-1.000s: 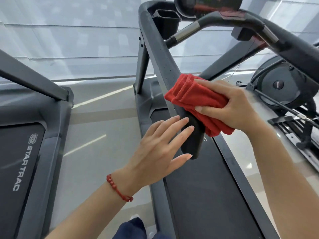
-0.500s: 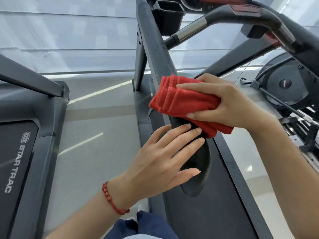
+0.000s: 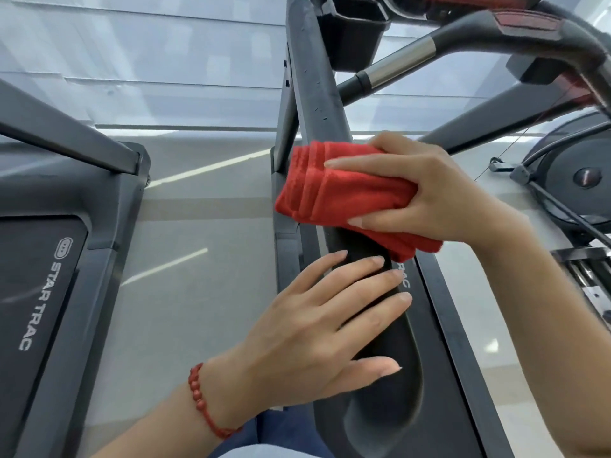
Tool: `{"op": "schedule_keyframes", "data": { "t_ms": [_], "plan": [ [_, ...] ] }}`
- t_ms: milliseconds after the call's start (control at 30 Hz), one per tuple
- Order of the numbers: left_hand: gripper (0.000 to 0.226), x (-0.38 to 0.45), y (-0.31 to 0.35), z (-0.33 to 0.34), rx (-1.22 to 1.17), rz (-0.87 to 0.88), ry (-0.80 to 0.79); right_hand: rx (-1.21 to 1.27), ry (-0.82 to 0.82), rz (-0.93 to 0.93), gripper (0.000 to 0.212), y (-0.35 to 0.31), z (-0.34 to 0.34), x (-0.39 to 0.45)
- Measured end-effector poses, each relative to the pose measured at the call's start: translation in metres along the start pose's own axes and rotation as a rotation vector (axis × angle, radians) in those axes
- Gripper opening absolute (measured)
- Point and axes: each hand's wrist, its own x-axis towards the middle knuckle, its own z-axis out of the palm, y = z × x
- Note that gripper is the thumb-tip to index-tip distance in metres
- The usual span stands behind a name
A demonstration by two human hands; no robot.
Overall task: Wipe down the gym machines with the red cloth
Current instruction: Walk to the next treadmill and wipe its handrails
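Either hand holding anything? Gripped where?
Right hand clamps the folded red cloth at its right end, against the treadmill handrail. Left hand holds nothing; it lies flat on the rail.

Bare forearms, a red beaded bracelet on the left wrist, seemingly navy trousers.

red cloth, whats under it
The red cloth, gripped by the right hand, lies over the treadmill's dark side handrail. The rail surface beneath it is covered.
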Motion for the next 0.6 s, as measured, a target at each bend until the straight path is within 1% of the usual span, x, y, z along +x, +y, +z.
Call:
{"op": "schedule_keyframes", "data": {
  "t_ms": [133, 367, 500, 600],
  "plan": [
    [0.048, 0.011, -0.015, 0.002, -0.012, 0.015, -0.017, 0.094, -0.073, -0.044, 0.05, 0.006, -0.004, 0.005],
    [0.05, 0.015, -0.042, 0.009, -0.043, 0.045, -0.038, 0.049, -0.014, 0.086, 0.051, 0.02, -0.006, 0.05],
    [0.049, 0.016, -0.051, 0.014, -0.119, 0.067, -0.041, -0.014, -0.064, 0.063, 0.05, 0.02, -0.008, 0.046],
    [0.049, 0.015, -0.054, 0.016, -0.122, 0.09, -0.029, 0.022, -0.087, 0.053, 0.049, 0.02, -0.007, 0.041]
  ]
}}
